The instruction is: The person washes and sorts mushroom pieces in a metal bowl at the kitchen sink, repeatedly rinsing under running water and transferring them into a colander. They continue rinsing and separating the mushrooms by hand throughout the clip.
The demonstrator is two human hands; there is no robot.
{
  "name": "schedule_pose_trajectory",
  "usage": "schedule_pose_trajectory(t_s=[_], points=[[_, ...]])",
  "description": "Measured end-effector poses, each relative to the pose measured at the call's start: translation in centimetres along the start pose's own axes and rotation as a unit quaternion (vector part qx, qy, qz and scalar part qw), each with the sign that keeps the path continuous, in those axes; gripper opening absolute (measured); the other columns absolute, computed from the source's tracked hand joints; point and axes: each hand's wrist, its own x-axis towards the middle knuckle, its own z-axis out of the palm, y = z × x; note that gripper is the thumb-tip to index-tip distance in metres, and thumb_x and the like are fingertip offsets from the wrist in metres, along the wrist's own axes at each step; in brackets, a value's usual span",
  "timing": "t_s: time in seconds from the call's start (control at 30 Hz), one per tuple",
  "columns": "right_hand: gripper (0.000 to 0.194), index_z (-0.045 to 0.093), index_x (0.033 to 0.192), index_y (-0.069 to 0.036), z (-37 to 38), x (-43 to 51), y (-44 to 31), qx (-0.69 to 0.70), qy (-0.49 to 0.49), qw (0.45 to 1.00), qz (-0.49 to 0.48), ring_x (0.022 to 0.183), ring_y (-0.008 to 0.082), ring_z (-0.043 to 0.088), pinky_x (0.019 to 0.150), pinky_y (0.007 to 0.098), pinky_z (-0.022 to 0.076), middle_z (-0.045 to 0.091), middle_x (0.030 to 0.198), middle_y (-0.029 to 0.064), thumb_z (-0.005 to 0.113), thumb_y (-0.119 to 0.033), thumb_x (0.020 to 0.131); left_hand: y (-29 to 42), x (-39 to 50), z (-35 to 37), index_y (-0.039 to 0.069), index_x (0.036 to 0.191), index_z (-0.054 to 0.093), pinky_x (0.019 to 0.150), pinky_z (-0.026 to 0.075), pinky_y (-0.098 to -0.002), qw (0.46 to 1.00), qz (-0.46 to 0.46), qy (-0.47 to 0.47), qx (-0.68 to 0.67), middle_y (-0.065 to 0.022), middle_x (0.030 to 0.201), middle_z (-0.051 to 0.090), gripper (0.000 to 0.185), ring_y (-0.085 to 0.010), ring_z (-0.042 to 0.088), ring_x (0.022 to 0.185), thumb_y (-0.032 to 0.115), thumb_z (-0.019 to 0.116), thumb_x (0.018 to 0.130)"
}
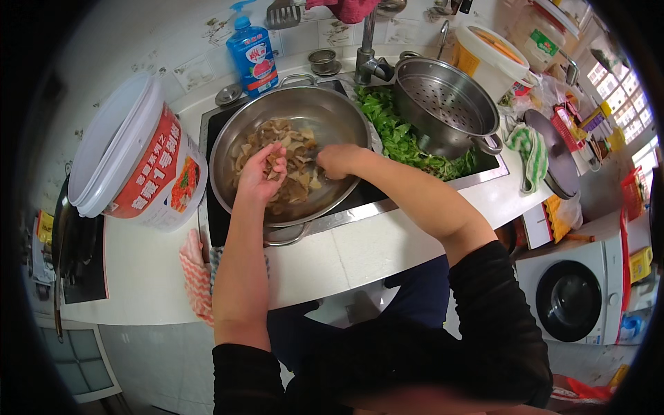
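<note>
A wide stainless steel pan [337, 111] with two loop handles sits over the left sink basin. Pale brown pieces, perhaps mushroom or dried vegetable, lie in water [298, 189] in it. My left hand [264, 171] is over the pan's near left part, palm turned up and fingers curled around some of the pieces. At the right side of the pan, my right hand [338, 161] reaches down to the pieces with its fingers bent; its fingertips are hidden, and whether it grips a piece does not show.
Leafy greens [386, 116] fill the right basin, a steel steamer pot [446, 98] above them. Behind stand a faucet [367, 65] and a blue dish soap bottle [253, 57]. A white plastic bucket [150, 171] is left; cloths lie at the front [197, 280] and right [528, 150].
</note>
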Motion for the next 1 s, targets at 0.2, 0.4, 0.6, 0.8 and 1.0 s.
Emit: schedule_pose_trajectory(t_s=[0.2,0.4,0.6,0.8,1.0], points=[[0.019,0.068,0.091,-0.007,-1.3,0.4,1.2,0.082,0.122,0.989,-0.005,0.091,0.0339,0.062,0.077,0.0421,0.0499,0.065,0.095,0.0170,0.057,-0.017,0.079,0.0,0.0,0.2,-0.003,0.109,0.056,0.061,0.046,-0.0228,1.000,0.006,0.007,0.016,-0.0136,0.094,0.061,0.025,-0.0163,0.054,0.071,0.015,0.054,0.091],[0.012,0.062,0.079,-0.005,-3.8,0.6,-0.8,0.300,0.350,0.881,-0.103,0.069,0.0328,0.061,0.064,0.0392,0.0485,0.063,0.074,0.0143,0.060,-0.016,0.078,-0.2,-0.2,-0.2,-0.001,0.110,0.055,0.073,0.049,-0.0271,0.999,-0.010,0.024,0.032,-0.0128,0.101,0.062,0.032,-0.0176,0.058,0.082,0.026,0.047,0.095],[0.014,0.063,0.084,-0.003,-4.5,1.3,-2.6,0.351,0.310,0.871,-0.151,0.070,0.0265,0.063,0.066,0.0343,0.0488,0.065,0.075,0.0122,0.064,-0.015,0.079,-0.4,0.2,0.2,-0.002,0.105,0.054,0.067,0.050,-0.0269,1.000,-0.009,0.011,-0.019,-0.0152,0.096,0.059,0.034,-0.0215,0.056,0.080,0.028,0.043,0.097],[0.014,0.064,0.087,-0.005,-3.2,-0.8,-0.3,0.198,0.278,0.935,-0.093,0.073,0.0276,0.063,0.066,0.0371,0.0487,0.063,0.083,0.0133,0.065,-0.016,0.080,0.2,1.1,-1.0,0.000,0.107,0.054,0.050,0.037,-0.0233,0.999,-0.031,-0.022,0.004,-0.0113,0.087,0.056,0.023,-0.0155,0.047,0.065,0.019,0.046,0.096],[0.026,0.060,0.101,-0.009,-4.1,-7.6,1.6,0.110,0.442,0.887,-0.071,0.099,0.0287,0.056,0.081,0.0392,0.0479,0.057,0.102,0.0093,0.067,-0.018,0.077,-0.2,0.9,-0.6,0.002,0.100,0.055,0.046,0.033,-0.0216,0.998,-0.018,-0.054,0.022,-0.0103,0.085,0.057,0.018,-0.0134,0.045,0.060,0.018,0.051,0.093]])
